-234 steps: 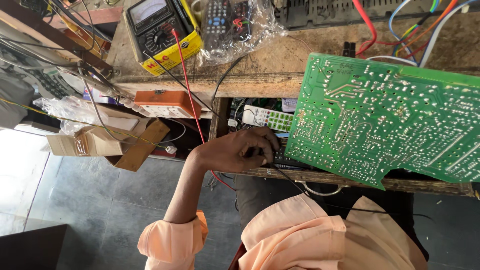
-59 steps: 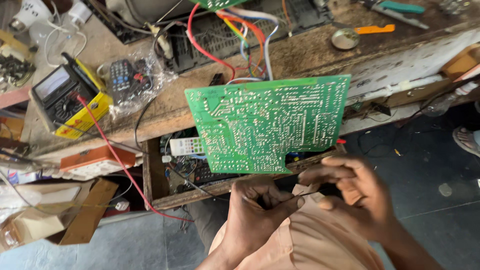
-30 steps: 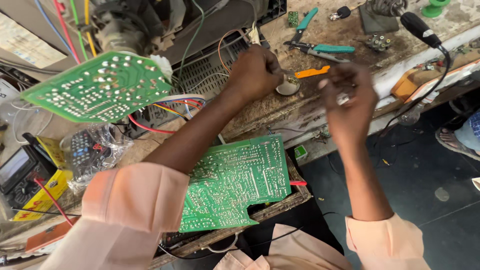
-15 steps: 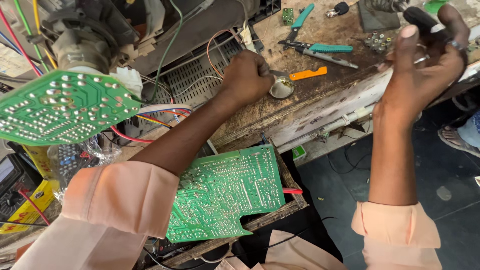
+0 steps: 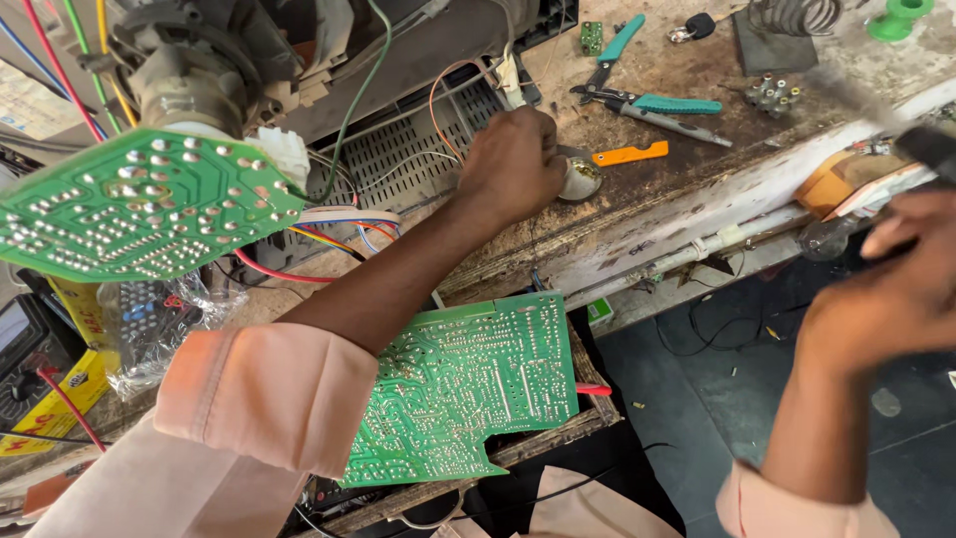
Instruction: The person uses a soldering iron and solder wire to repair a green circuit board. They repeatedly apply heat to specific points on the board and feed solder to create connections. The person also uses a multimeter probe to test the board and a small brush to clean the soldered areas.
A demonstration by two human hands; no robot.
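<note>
Circuit boards fill the left of the view: a small green board hangs on coloured wires off the opened chassis, and a larger green board lies solder-side up on the wooden ledge below the tabletop; further right the left hand is curled, fingers closed, over a small round tin sitting on that tabletop just beside an orange tool, with teal-handled pliers a little beyond; whether the grip pinches the tin or only steadies it I cannot tell; at the far right the right hand is blurred, its fingers wrapped round a dark handle whose tip leaves the picture; to do this well, I judge, the tin should be kept pinned flat so it cannot skid, and the tool brought in slowly, clear of the loose wires.
</note>
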